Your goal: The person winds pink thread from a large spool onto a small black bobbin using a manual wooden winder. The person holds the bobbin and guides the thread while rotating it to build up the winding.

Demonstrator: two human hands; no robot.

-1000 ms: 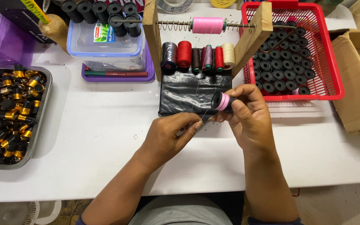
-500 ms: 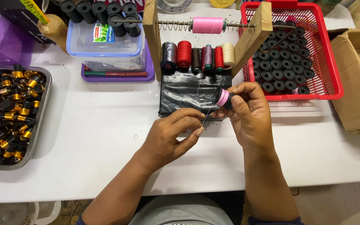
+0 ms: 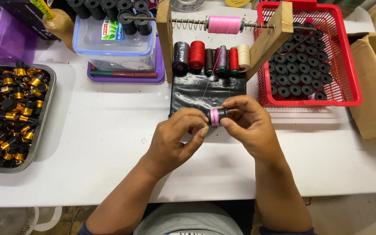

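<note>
Above the white bench (image 3: 101, 143), the left hand (image 3: 172, 139) and right hand (image 3: 246, 126) are both pinching a small black bobbin (image 3: 216, 116) wound with pink thread in their fingers, while beyond it the pink spool (image 3: 224, 24) is sitting on the wooden rack's rod.

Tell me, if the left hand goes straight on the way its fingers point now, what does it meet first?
Probably the small black bobbin with pink thread: the left hand points up-right at it, fingertips already touching.

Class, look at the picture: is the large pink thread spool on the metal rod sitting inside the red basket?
No: the pink spool hangs on the rod between two wooden posts, left of the red basket.
</note>
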